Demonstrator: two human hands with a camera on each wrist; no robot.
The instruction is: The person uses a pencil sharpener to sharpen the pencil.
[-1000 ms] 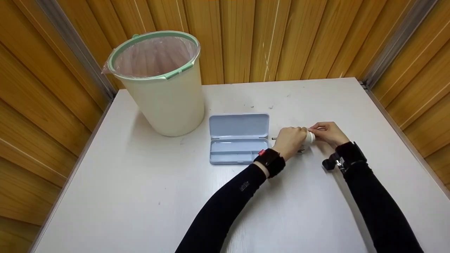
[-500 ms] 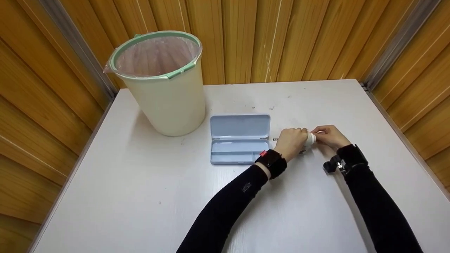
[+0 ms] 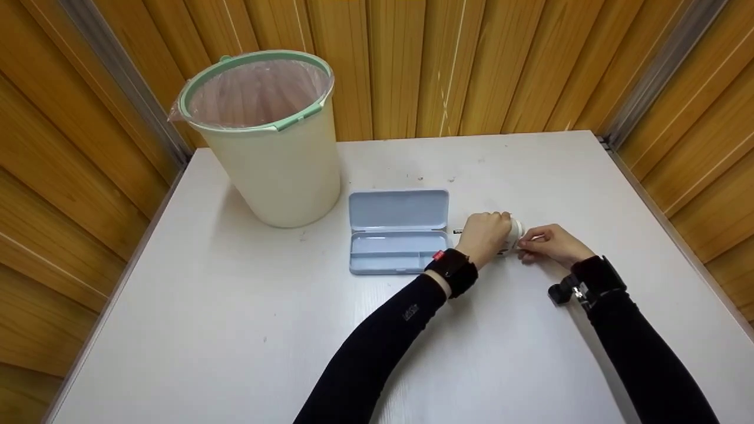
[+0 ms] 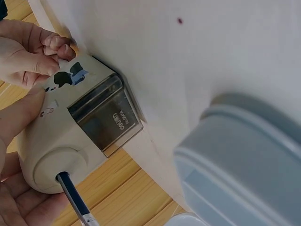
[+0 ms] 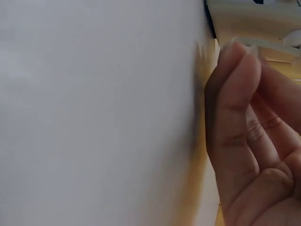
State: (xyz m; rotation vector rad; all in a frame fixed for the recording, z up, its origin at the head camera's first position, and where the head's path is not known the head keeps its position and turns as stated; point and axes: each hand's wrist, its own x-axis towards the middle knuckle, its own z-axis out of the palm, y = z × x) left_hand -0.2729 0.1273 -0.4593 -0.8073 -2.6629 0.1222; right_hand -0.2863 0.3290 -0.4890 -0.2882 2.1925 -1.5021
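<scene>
A white desktop pencil sharpener (image 4: 49, 125) with animal pictures and a smoky clear shavings drawer (image 4: 110, 117) is gripped by my left hand (image 3: 486, 234), thumb on one side and fingers on the other. A dark blue pencil (image 4: 74, 195) sticks out of its round front hole, and its end also shows in the head view just left of the hand. At the sharpener's back, my right hand (image 3: 551, 244) pinches the small crank handle (image 4: 62, 62) between thumb and fingertips. Most of the handle is hidden by the fingers (image 5: 235, 94).
Left of the sharpener lies an open light blue pencil case (image 3: 399, 211) with a divided tray. A cream bin (image 3: 283, 176) with a green rim and clear liner stands at the back left. Wood-patterned walls (image 3: 400, 70) border the white table (image 3: 206, 330).
My right hand has come down and slightly right, toward the table's near edge, beside the sharpener's back. The left hand and sharpener stay in place; the head view shifts slightly.
</scene>
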